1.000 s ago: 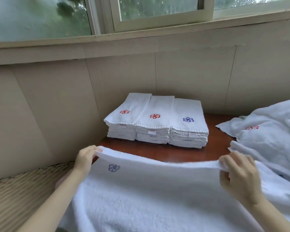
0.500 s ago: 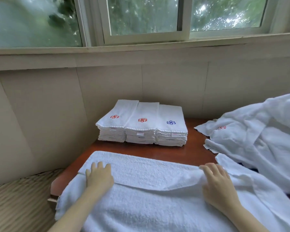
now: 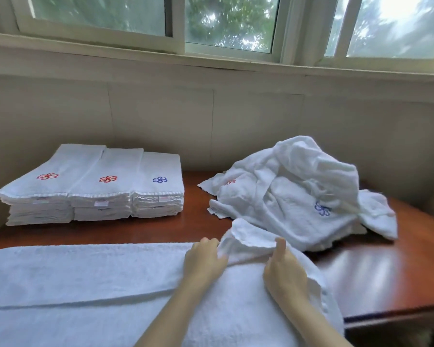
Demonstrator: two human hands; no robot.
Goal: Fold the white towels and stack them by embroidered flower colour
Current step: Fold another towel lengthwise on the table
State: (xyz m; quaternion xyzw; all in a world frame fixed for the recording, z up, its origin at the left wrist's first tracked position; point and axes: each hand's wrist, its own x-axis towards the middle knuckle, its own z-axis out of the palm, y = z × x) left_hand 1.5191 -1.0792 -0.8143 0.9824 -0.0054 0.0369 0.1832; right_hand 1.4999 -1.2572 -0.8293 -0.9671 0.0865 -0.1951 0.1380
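A white towel (image 3: 85, 276) lies spread across the near part of the table, its far edge folded over toward me. My left hand (image 3: 203, 259) and my right hand (image 3: 283, 269) both pinch its crumpled right corner, which rises in a small hump between them. At the back left stand three stacks of folded towels: two topped with red flowers (image 3: 48, 176) (image 3: 108, 179) and one with a blue flower (image 3: 160, 179). A loose heap of unfolded towels (image 3: 293, 194) lies at the right, showing a blue flower and part of a red one.
The red-brown wooden table (image 3: 376, 279) meets a beige panelled wall (image 3: 211, 121) at the back, below a window. The table's front right edge runs near my right arm.
The view has swung right. Both hands have moved from lying flat on the folded towel, wide apart, to its right corner, where they now grip the cloth close together.
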